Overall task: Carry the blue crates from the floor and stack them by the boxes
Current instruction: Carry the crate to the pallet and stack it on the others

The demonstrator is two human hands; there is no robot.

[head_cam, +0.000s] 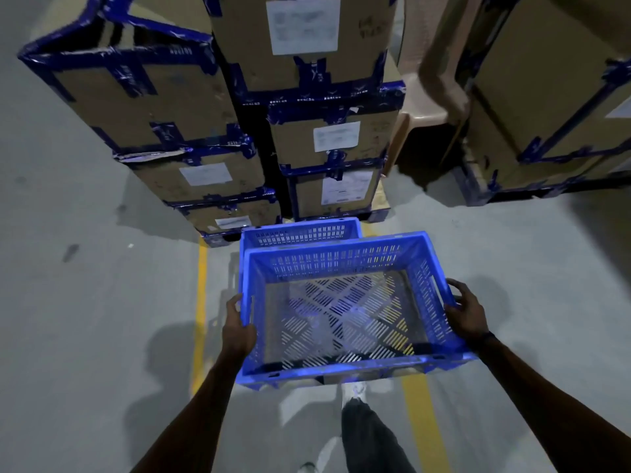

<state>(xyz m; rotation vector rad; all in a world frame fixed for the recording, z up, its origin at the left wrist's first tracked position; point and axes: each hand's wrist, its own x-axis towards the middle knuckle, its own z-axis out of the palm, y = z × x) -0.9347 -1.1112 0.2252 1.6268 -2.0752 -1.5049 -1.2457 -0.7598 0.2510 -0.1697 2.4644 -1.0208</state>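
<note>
Above the floor, the blue crate (345, 308) hangs between both hands, fingers (235, 303) clasping its side walls

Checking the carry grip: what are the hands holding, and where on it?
An empty blue slotted plastic crate, carried by its two short side walls: left hand on the left rim, right hand on the right.

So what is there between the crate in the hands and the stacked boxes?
In the head view, a second blue crate stands between the held crate and the stacked boxes, close to their base.
</note>
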